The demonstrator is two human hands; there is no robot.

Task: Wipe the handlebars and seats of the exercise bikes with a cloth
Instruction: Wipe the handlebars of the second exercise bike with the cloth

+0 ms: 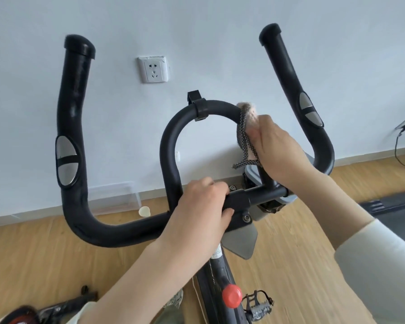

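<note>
Fingers (264, 123) of the right hand (281, 150) are curling round a cloth (244, 134), pressed together and clamping it against the right side of the centre loop of the black handlebars (171, 141). The cloth, pinkish with a dark checked edge, is lying between those fingers and the bar, bunching out above the fingertips and trailing 1 loose corner down towards the near side. The left hand (201, 206) is gripping the handlebars lower and nearer, at the middle of the crossbar, with its fingers wrapping over the far side and the thumb hooking underneath; it is not touching the cloth, which is sitting well to its far right.

A small white label (216, 251) is showing on the stem just below the left wrist, but its print is too small to read. On the far wall a white socket (153, 69) is sitting left of the loop. Near the bottom edge a red knob (232, 295) is standing out from the frame, with a pedal (258, 305) just to its right.
</note>
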